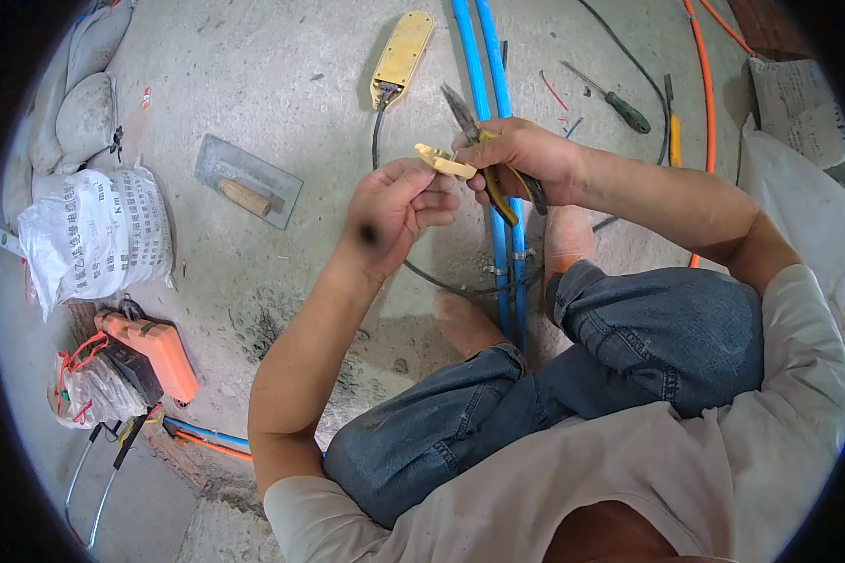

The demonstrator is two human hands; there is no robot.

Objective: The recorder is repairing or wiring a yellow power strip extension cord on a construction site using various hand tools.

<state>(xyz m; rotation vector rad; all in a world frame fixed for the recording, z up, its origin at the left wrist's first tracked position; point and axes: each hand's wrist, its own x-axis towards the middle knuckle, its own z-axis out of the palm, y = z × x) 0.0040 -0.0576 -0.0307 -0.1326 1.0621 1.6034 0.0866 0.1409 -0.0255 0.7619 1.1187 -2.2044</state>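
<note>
My left hand pinches a small pale yellow piece between thumb and fingers; its exact kind does not show. Close against it on the right, my right hand grips a pair of pliers. The pliers have dark pointed jaws that angle up and left, and yellow-and-black handles that stick out below the palm. Both hands are raised over two blue pipes running along the concrete floor. My right fingertips partly hide behind the yellow piece and the pliers.
A yellow power strip with a black cable lies ahead. To the left are a trowel, a white sack and an orange case. A green-handled screwdriver, a yellow-handled tool and an orange hose lie right.
</note>
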